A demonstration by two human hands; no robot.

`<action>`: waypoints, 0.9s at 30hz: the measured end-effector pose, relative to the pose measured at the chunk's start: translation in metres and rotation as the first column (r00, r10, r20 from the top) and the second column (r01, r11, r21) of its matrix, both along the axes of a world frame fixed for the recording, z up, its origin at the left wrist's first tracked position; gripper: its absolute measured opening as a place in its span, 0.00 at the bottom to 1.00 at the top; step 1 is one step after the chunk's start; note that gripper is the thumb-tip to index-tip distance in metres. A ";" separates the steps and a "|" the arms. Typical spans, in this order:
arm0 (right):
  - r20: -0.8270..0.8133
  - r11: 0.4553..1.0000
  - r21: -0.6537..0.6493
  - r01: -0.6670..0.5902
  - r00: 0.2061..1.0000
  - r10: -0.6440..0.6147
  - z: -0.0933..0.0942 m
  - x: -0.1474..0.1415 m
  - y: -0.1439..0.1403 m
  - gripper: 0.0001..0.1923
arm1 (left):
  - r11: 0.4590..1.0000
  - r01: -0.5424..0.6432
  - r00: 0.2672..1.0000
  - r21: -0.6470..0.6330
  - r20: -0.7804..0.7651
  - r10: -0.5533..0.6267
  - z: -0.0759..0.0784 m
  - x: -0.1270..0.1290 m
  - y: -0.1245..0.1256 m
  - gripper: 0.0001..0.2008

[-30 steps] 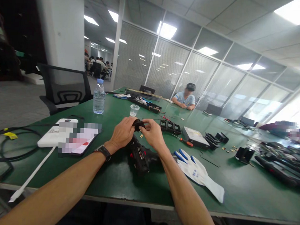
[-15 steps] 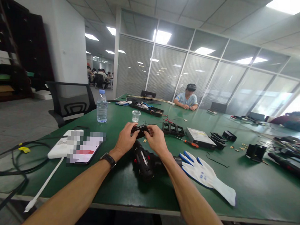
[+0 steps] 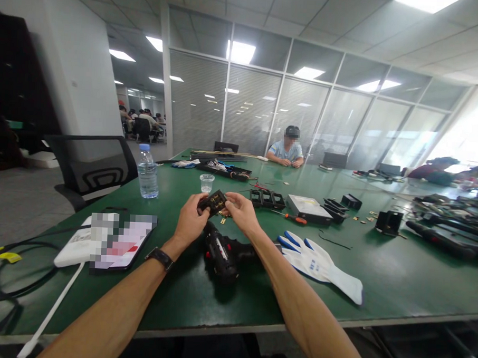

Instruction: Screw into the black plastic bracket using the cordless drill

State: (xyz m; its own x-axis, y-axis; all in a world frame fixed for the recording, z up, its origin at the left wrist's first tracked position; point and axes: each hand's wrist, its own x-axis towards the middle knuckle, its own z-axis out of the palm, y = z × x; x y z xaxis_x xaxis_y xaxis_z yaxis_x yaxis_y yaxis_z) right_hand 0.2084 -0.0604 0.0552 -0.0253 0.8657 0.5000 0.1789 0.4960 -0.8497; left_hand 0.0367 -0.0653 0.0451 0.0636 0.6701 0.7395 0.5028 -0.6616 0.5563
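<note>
Between my hands, above the table, is a small black plastic piece [image 3: 216,201] with brass-coloured metal contacts on its upturned face. My left hand [image 3: 191,217] grips its left end between thumb and fingers. At the right end, my right hand [image 3: 240,213] pinches the edge; its fingertips are partly hidden. Just below them a black power drill [image 3: 222,255] with red details lies on its side, its handle passing under my right forearm. Small brass pieces [image 3: 223,220] lie on the table right behind the drill.
On the green table [image 3: 170,297] are a water bottle [image 3: 148,172], a plastic cup [image 3: 206,183], a phone [image 3: 131,243], a white device [image 3: 77,246], a glove [image 3: 318,264], a screwdriver [image 3: 295,218], a metal drive box [image 3: 308,208] and black plastic frames [image 3: 267,198]. Another person [image 3: 287,149] sits opposite.
The black piece has been tilted, so its face with brass contacts now shows. My view has swung a little to the right; the drill and glove lie as before.
</note>
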 end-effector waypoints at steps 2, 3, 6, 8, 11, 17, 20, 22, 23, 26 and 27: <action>-0.001 1.000 0.015 0.000 1.000 0.000 -0.003 -0.001 0.001 0.16 | 1.000 -0.007 1.000 0.010 -0.003 0.007 -0.002 0.000 0.001 0.18; 0.004 1.000 0.025 0.003 1.000 -0.003 -0.004 -0.001 0.001 0.16 | 1.000 -0.009 1.000 0.013 -0.005 0.009 -0.002 0.000 0.002 0.18; 0.029 0.998 0.056 0.013 0.999 -0.015 -0.007 -0.004 -0.001 0.19 | 1.000 -0.015 1.000 0.022 -0.017 0.016 -0.004 0.000 0.003 0.18; 0.042 0.998 0.063 0.010 0.999 -0.013 -0.009 -0.005 -0.001 0.20 | 0.999 -0.025 0.999 0.023 -0.024 0.025 -0.004 0.000 0.003 0.18; 0.044 0.999 0.041 -0.011 0.999 0.009 -0.011 -0.006 0.001 0.20 | 0.999 -0.050 0.998 0.011 -0.036 0.050 -0.005 -0.001 0.004 0.17; 0.055 0.999 0.009 -0.046 0.997 0.045 -0.010 -0.004 0.005 0.21 | 0.994 -0.113 0.982 0.009 -0.152 0.113 -0.003 -0.005 -0.002 0.16; 0.089 0.998 0.052 -0.030 0.996 0.025 -0.008 -0.006 0.002 0.22 | 0.987 -0.159 0.961 -0.004 -0.232 0.153 0.000 -0.005 -0.008 0.15; 0.122 0.995 0.102 -0.008 0.993 -0.005 -0.007 -0.010 -0.002 0.22 | 0.981 -0.194 0.941 -0.008 -0.285 0.184 0.001 -0.004 -0.010 0.16; 0.140 0.992 0.128 0.002 0.990 -0.020 -0.006 -0.013 -0.005 0.22 | 0.977 -0.214 0.929 -0.006 -0.310 0.202 0.001 -0.004 -0.010 0.16; 0.207 0.979 0.204 0.018 0.976 -0.061 -0.004 -0.020 -0.012 0.24 | 0.959 -0.283 0.891 0.010 -0.367 0.267 0.001 -0.005 -0.009 0.16; 0.247 0.970 0.242 0.024 0.965 -0.085 -0.004 -0.022 -0.014 0.25 | 0.953 -0.301 0.881 0.012 -0.380 0.283 0.001 -0.006 -0.008 0.15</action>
